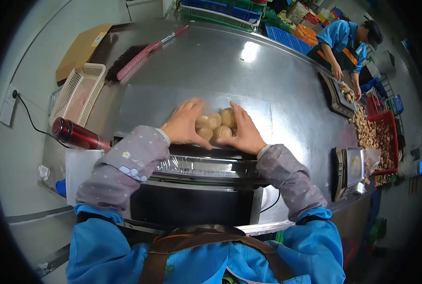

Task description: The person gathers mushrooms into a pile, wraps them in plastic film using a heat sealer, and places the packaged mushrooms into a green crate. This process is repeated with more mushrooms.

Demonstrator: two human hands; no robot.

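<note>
Several round, tan-brown mushrooms (216,124) lie in a tight cluster on the wrapping machine's flat plate (144,106), with a shine like clear film over them. My left hand (186,122) curves round their left side, thumb at the front and fingertips blurred at the back. On the opposite side, my right hand (245,130) cups the cluster with its thumb low and fingers reaching over the far edge. Between my forearms, just in front of the mushrooms, runs a roll of clear film (206,166). The underside of the cluster is hidden.
On the left are a red thermos (78,133), a cream basket (91,97), a pink-handled brush (137,64) and cardboard (83,49). Scales (350,173) stand to the right, near loose mushrooms (365,130) and a red crate (392,142). A co-worker (346,42) handles mushrooms at the far right.
</note>
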